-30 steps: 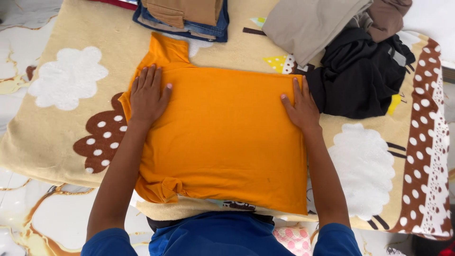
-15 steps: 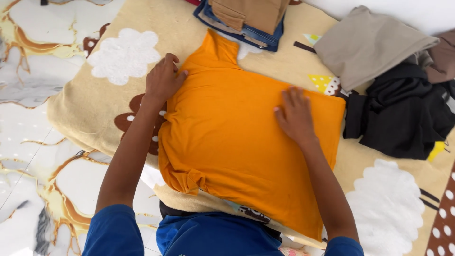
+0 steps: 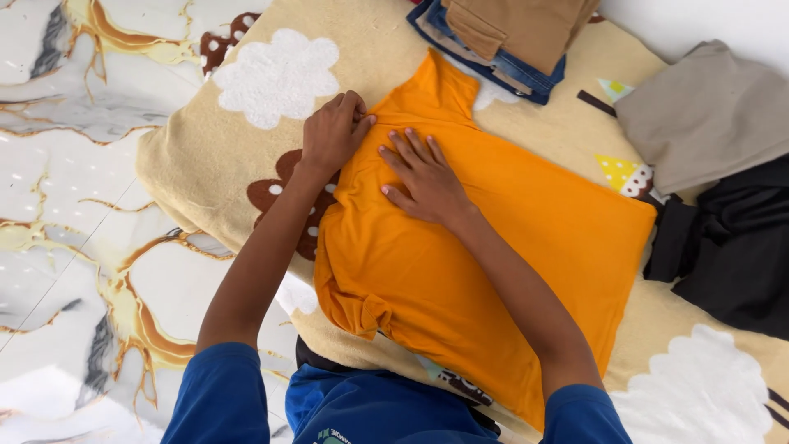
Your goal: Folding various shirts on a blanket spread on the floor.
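An orange shirt (image 3: 509, 247) lies spread flat on a beige blanket (image 3: 214, 156) patterned with white clouds. My left hand (image 3: 333, 131) pinches the shirt's left edge near the shoulder, fingers closed on the fabric. Just to its right, my right hand (image 3: 423, 177) lies palm down on the shirt with fingers spread. One sleeve sticks out at the top toward a pile of folded clothes. The bottom left corner of the shirt is bunched up.
Folded tan and blue garments (image 3: 509, 37) are stacked at the blanket's top. A grey-beige cloth (image 3: 707, 115) and a black garment (image 3: 731, 247) lie at the right. White marble-look floor with gold veins (image 3: 90, 205) is on the left.
My right hand has slid left across the shirt, close to the left hand. My left hand has closed on the shirt's edge. The view has tilted and shifted.
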